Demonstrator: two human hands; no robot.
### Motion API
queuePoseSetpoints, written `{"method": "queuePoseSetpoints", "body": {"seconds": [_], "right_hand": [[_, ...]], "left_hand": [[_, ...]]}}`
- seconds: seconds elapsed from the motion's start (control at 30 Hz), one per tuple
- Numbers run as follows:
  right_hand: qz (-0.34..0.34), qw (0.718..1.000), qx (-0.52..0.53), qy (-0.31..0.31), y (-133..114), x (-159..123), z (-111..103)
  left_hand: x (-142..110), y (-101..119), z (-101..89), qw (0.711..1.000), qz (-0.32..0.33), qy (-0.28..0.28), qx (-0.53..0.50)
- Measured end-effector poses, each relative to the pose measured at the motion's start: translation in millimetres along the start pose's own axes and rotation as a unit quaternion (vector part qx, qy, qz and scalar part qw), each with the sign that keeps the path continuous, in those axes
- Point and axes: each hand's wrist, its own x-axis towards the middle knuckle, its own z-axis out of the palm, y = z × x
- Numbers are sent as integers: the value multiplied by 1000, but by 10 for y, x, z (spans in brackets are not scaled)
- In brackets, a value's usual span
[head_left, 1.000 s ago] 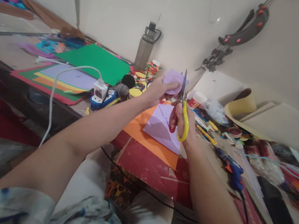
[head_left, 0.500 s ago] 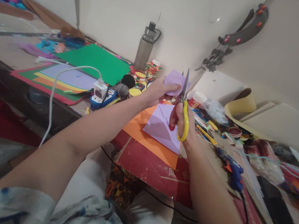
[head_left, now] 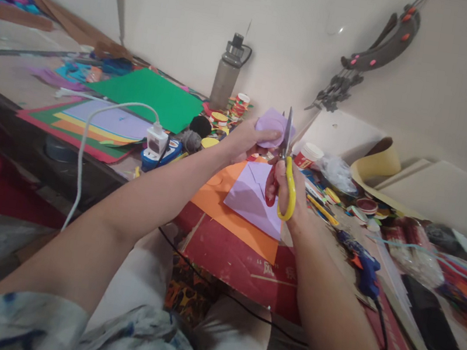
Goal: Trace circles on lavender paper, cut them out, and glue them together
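Observation:
My left hand [head_left: 245,139] pinches a rounded piece of lilac paper [head_left: 271,126] and holds it up above the table. My right hand [head_left: 287,191] grips scissors [head_left: 284,165] with one red and one yellow handle. Their blades point upward and meet the right edge of the lilac piece. Below both hands a lilac sheet [head_left: 252,196] lies on an orange sheet [head_left: 222,203], which rests on a red board [head_left: 237,261].
A grey water bottle [head_left: 227,73] stands by the wall. Green paper [head_left: 150,97], stacked coloured sheets [head_left: 90,126], a white charger with cable [head_left: 156,139], a paper cup [head_left: 307,156], a blue glue gun [head_left: 361,266] and scattered coloured scraps crowd the table.
The lilac piece has turned slightly in my left hand, and the scissor blades have shifted along its edge. Both arms stay roughly where they were.

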Motion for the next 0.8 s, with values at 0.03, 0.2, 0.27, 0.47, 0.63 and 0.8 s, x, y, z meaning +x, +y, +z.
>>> {"method": "queuePoseSetpoints", "body": {"seconds": [0.03, 0.2, 0.27, 0.47, 0.63, 0.8], "right_hand": [[-2, 1000, -6, -2, -6, 2, -5], [-26, 999, -39, 0, 14, 25, -42], [-33, 999, -42, 0, 37, 31, -51], [-15, 1000, -20, -2, 52, 27, -46], [-11, 1000, -21, -6, 7, 13, -45], [-8, 1000, -29, -2, -59, -7, -39]], "left_hand": [[3, 2, -5, 1000, 1, 0, 2], [-9, 6, -8, 1000, -2, -17, 12], [-15, 0, -7, 1000, -2, -23, 6], [11, -20, -45, 999, 5, -44, 11], [9, 19, -62, 998, 3, -53, 15], [25, 50, -82, 999, -8, -39, 34]]}}
